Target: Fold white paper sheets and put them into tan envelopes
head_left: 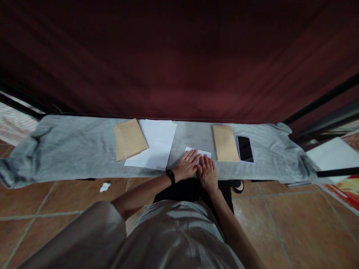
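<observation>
A small folded white paper (199, 152) lies on the grey cloth-covered bench (78, 149) in front of me. My left hand (187, 164), with a black band on its wrist, rests flat on the paper with fingers stretched out. Beside it, my right hand (206, 171) also presses flat on the paper's near edge, fingers extended. The two hands touch side by side. Most of the paper is hidden beneath them.
Left of my hands lie a brown envelope (129, 139) and white sheets (157, 144). To the right are another brown envelope (224, 143) and a black phone (245, 148). A dark red curtain (179, 59) hangs behind. A paper scrap (105, 186) lies on the tiled floor.
</observation>
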{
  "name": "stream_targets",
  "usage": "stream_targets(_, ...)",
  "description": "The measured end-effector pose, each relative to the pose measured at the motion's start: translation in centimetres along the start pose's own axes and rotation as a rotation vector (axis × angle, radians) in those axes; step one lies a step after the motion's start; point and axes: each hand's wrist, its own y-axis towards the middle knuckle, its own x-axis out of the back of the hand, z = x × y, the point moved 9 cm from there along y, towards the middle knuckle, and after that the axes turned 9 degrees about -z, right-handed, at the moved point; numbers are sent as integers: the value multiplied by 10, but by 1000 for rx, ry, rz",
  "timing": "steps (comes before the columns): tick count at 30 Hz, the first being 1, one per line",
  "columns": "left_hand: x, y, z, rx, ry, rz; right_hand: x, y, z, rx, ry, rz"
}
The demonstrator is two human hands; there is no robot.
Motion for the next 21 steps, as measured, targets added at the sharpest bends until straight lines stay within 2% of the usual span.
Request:
stream_targets(4, 1, 1, 5, 4, 1, -38, -3, 10, -7, -6, -51, 13)
stream_targets(12, 4, 3, 35, 142, 20, -20, -7, 19, -13, -51, -75, -12)
stream_targets(21, 10, -14, 54, 257, 49, -29, -6, 19, -14, -58, -55, -38)
